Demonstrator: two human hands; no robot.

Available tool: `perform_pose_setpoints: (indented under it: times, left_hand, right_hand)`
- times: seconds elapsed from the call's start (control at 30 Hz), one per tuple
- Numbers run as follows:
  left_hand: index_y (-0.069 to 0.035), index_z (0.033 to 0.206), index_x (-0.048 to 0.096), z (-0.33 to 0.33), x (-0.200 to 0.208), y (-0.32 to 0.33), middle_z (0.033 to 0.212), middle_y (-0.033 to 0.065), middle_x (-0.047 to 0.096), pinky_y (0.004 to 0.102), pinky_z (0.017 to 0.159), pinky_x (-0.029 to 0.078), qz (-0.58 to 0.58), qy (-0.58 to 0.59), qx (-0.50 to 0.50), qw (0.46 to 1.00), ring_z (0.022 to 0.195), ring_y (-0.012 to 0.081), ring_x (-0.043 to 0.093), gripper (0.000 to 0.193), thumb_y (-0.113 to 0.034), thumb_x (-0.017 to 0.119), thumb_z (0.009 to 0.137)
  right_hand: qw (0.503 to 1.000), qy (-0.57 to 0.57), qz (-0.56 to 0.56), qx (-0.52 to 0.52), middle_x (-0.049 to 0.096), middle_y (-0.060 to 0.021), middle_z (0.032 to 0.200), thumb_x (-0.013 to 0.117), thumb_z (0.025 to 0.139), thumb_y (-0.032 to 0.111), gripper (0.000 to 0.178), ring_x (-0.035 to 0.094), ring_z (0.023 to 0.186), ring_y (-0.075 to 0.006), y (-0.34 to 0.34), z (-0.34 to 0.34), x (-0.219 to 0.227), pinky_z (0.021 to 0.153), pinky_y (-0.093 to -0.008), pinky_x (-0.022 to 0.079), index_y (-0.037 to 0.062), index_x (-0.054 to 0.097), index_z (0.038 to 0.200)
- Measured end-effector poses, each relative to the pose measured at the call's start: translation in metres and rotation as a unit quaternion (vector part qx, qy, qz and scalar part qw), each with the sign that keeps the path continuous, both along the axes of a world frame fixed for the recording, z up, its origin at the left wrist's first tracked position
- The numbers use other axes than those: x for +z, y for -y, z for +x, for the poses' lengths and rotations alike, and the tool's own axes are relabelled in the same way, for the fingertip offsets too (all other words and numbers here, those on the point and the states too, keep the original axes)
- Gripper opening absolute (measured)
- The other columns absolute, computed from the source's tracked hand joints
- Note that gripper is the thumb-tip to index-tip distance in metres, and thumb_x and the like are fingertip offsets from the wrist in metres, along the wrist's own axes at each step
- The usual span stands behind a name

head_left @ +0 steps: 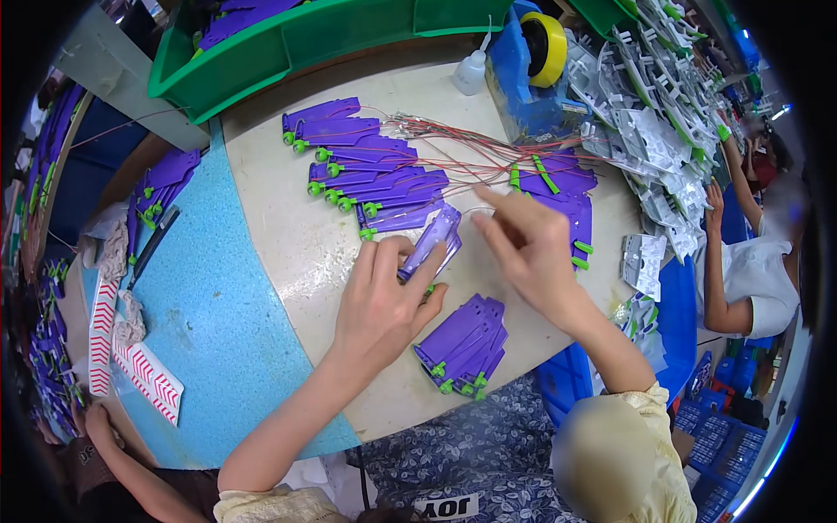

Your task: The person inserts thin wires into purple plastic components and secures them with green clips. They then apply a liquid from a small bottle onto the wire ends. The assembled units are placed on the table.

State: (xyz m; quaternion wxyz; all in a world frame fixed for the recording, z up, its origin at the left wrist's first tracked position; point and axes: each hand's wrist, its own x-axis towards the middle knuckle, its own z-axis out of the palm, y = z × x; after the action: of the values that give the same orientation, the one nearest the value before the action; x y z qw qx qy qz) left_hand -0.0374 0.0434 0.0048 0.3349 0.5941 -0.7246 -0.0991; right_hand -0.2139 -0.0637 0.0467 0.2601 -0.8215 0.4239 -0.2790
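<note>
Purple piece (435, 237) in left hand (380, 292); right (534, 244) nearby

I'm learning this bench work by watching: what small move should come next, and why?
Probably bring the right hand in to the purple piece: the left hand already grips it, and the right hand hovers just beside it, apart from it. Whether the right hand pinches a thin wire is too small to tell.

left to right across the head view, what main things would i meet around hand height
Striped card → left hand → held purple part → right hand → co-worker in white
</note>
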Motion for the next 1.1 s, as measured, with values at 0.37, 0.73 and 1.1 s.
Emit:
perform_pose_setpoints:
  times: [0.37, 0.73, 1.1]
  left_hand:
    - [0.004, 0.14, 0.045, 0.004, -0.011, 0.005, 0.115, 0.0179, 0.059, 0.039, 0.082, 0.053, 0.015, -0.159, 0.013, 0.987, 0.096, 0.0309, 0.062, 0.088, -0.008, 0.092, 0.066]
    - [-0.006, 0.102, 0.073, 0.006, 0.025, -0.03, 0.104, 0.0119, 0.066, 0.0441, 0.081, 0.053, -0.017, -0.111, -0.178, 0.978, 0.092, 0.0338, 0.063, 0.032, -0.008, 0.081, 0.072]
    - [-0.003, 0.122, 0.068, 0.004, 0.005, -0.015, 0.114, 0.0153, 0.063, 0.0384, 0.08, 0.052, 0.009, 0.001, 0.072, 0.997, 0.095, 0.0304, 0.06, 0.048, -0.006, 0.08, 0.076]
  right_hand:
    - [0.856, -0.234, 0.394, 0.241, 0.066, -0.0124, 0.059, 0.066, 0.079, -0.003, 0.007, 0.067, 0.049, -0.0205, 0.032, 0.066, 0.026, 0.047, -0.0337, 0.053, -0.0089, 0.064, 0.076]
    - [0.987, -0.056, -0.146, 0.04, 0.068, -0.0193, 0.09, 0.073, 0.084, 0.004, 0.008, 0.069, 0.079, -0.0306, 0.11, 0.071, -0.027, 0.073, -0.0415, 0.054, -0.0023, 0.07, 0.086]
    - [0.99, 0.1, 0.023, 0.1, 0.064, -0.0096, 0.077, 0.077, 0.084, 0.003, 0.008, 0.062, 0.063, -0.0206, 0.03, 0.044, 0.03, 0.059, -0.031, 0.05, 0.0004, 0.069, 0.087]
